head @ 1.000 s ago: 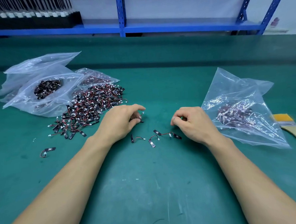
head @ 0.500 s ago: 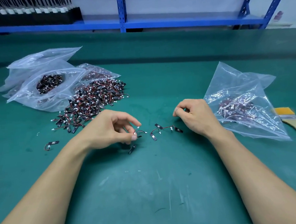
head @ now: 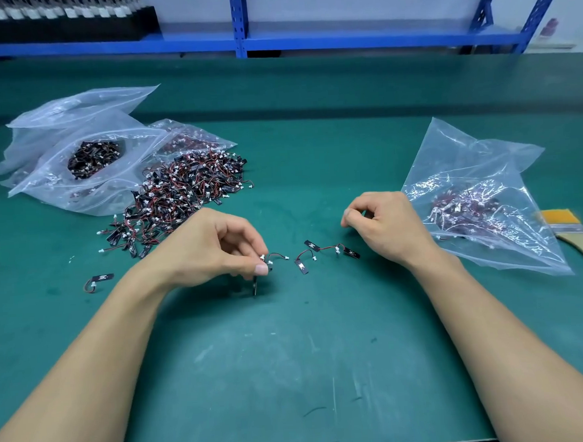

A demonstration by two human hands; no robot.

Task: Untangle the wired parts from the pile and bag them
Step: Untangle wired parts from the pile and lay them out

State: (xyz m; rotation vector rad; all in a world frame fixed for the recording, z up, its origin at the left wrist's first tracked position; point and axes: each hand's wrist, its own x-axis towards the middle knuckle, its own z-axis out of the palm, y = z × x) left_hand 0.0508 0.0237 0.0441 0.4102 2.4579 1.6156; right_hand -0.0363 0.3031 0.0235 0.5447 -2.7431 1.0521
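While left hand (head: 213,249) pinches a wired part (head: 255,287), right hand (head: 386,225) curled closed, part markings (white) unreadable

the only view comes from a wide-angle camera worn on the person's head, facing forward and tilted down over the green table (head: 299,374), whose near edge shows along the bottom of the frame. it sits close enough that both forearms run in from the bottom corners to the left hand (head: 213,249) and right hand (head: 389,226) near mid-frame, while the blue shelf frame (head: 340,43) crosses the far top.
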